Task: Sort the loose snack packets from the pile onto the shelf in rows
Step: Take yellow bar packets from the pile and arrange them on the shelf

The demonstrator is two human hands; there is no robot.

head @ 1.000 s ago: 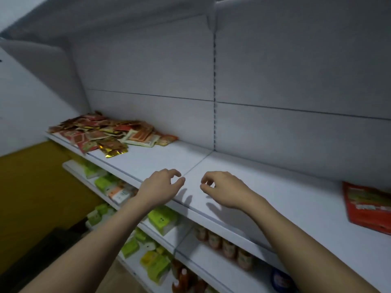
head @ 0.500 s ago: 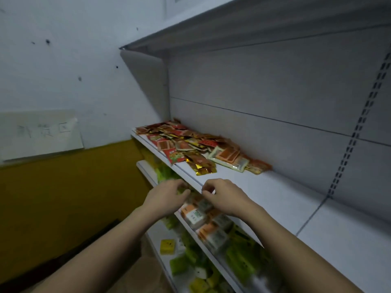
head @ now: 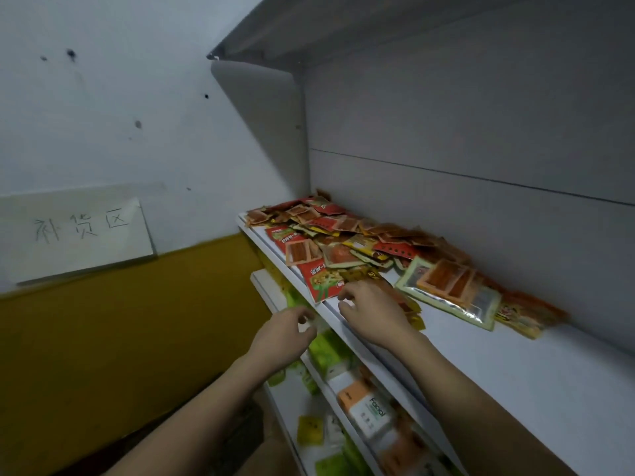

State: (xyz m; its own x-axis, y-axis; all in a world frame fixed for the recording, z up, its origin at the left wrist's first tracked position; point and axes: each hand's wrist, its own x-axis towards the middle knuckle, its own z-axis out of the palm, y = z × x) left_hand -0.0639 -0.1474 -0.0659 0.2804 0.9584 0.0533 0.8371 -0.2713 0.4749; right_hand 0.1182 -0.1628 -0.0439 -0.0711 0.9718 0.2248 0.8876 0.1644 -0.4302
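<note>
Packets [head: 364,245] piled far left on shelf [head: 515,365]; look light, thin, crinkly, likely slippery foil. Pinch by edge. Right hand [head: 372,312] at pile's near edge, grip unclear. Left hand [head: 285,334] loosely curled, empty.

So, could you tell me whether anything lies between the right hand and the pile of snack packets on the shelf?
Nothing visible does. The right hand is already at the near edge of the snack packet pile, over a red-and-green packet at its front. The left hand hangs off the shelf's front edge, lower down.
</note>
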